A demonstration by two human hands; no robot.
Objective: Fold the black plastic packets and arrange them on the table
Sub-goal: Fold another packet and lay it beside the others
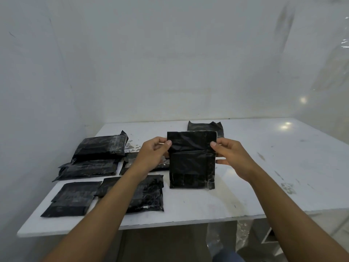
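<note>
I hold one black plastic packet [191, 161] upright above the white table [245, 167]. My left hand [153, 156] pinches its upper left edge between thumb and fingers. My right hand [232, 157] pinches the upper right edge the same way. The packet's top flap hangs folded down over its front. Another black packet [205, 126] lies flat just behind it. Several more black packets lie on the left half of the table, among them a far stack [100, 146], one at the near left [69, 199] and one under my left forearm [149, 193].
White walls close in behind and to the left of the table. The table's front edge [170, 223] runs across below my forearms. Clear plastic sheeting [321, 82] hangs at the right. The table's right half shows scuff marks.
</note>
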